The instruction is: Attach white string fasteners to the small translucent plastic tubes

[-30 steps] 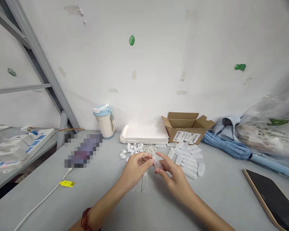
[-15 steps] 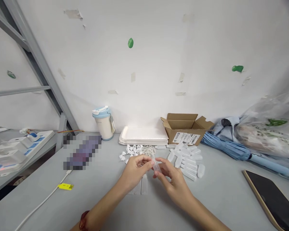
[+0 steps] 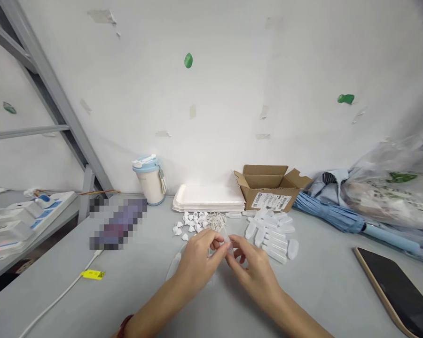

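A small translucent plastic bottle point(image 3: 225, 233) is pinched between my two hands at the middle of the table. My left hand point(image 3: 201, 257) is closed on its left side, thumb and fingers pressed together. From the right, my right hand point(image 3: 251, 263) grips the same bottle with thumb and fingertips. Its lower part is mostly hidden by my fingers. Just beyond my hands lie white caps point(image 3: 196, 219) and a heap of thin white loops point(image 3: 216, 220). More translucent bottles point(image 3: 275, 239) lie in a pile to the right. Others point(image 3: 175, 265) are partly covered by my left forearm.
Behind stand a stack of white padded envelopes point(image 3: 208, 197), an open cardboard box point(image 3: 272, 192) and a cream tumbler point(image 3: 151, 185). A blue umbrella point(image 3: 327, 213), a plastic bag point(image 3: 398, 188) and a phone point(image 3: 395, 286) occupy the right. A white cable point(image 3: 61, 296) crosses the left side.
My left hand has shifted slightly right and turned, its fingers curling tighter at the bottle. My right hand's fingers have closed further around it. The view has shifted slightly.
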`<state>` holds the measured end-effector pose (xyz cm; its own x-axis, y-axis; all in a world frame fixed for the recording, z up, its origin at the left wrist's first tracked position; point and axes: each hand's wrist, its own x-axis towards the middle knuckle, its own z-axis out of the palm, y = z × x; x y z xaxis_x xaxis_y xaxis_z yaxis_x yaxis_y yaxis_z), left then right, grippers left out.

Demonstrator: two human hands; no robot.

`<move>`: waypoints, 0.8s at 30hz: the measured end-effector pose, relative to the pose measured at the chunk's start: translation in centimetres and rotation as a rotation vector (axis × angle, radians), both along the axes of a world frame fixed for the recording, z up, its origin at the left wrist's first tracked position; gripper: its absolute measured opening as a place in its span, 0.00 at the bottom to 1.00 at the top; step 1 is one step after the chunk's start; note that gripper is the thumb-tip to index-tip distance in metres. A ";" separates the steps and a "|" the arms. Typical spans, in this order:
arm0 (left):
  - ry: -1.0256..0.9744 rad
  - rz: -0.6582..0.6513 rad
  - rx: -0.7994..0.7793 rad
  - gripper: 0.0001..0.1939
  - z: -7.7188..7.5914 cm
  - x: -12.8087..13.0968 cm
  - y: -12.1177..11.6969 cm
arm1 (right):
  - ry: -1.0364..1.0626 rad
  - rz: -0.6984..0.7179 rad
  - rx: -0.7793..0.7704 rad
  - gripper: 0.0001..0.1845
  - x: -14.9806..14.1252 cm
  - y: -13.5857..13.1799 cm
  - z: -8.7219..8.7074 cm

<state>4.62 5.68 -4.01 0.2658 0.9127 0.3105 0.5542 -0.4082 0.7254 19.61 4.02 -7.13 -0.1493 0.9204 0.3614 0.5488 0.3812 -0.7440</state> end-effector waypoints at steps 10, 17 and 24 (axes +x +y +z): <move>0.113 -0.200 0.236 0.17 0.3 -0.6 -0.1 | 0.743 0.186 -0.638 0.16 0.3 0.9 2.5; 0.253 -0.283 0.240 0.23 0.2 -0.4 -0.4 | 0.805 0.262 -0.638 0.17 0.3 0.7 2.2; 0.202 -0.257 0.111 0.25 0.1 -0.7 -0.1 | 0.589 0.231 -0.581 0.14 0.3 1.0 1.9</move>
